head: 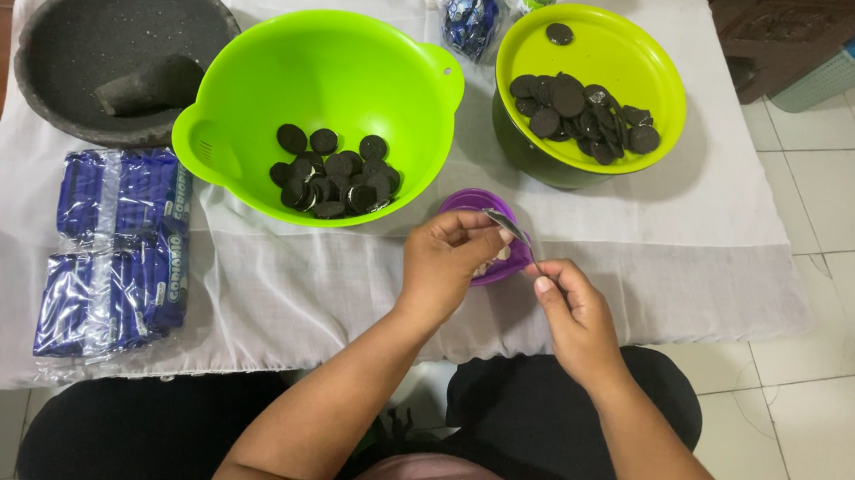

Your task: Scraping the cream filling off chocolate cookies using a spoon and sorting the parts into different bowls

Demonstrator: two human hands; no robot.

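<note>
Cloth (646, 275), white and spread over the low table, carries everything, and I place the rest from the big lime-green bowl (259, 68) at its middle. Left of that bowl and a little behind sits the grey stone mortar (82, 15) with its pestle (148, 83) lying inside. In front of the mortar, left of the bowl, lie the blue biscuit packs (116, 248). Right of the bowl stands a second green bowl (611, 52), and both hold dark round biscuit halves (337, 176). Just in front of the big bowl's right edge is the small purple cup (478, 203). Over that cup my left hand (446, 261) pinches something small that I cannot make out. My right hand (573, 310) is closed on the handle of a thin metal spoon or knife (505, 225), its tip toward my left fingers. I judge the biscuits light, stiff and brittle, best held by the rim; the utensil is stiff and smooth, best gripped low on the handle.
</note>
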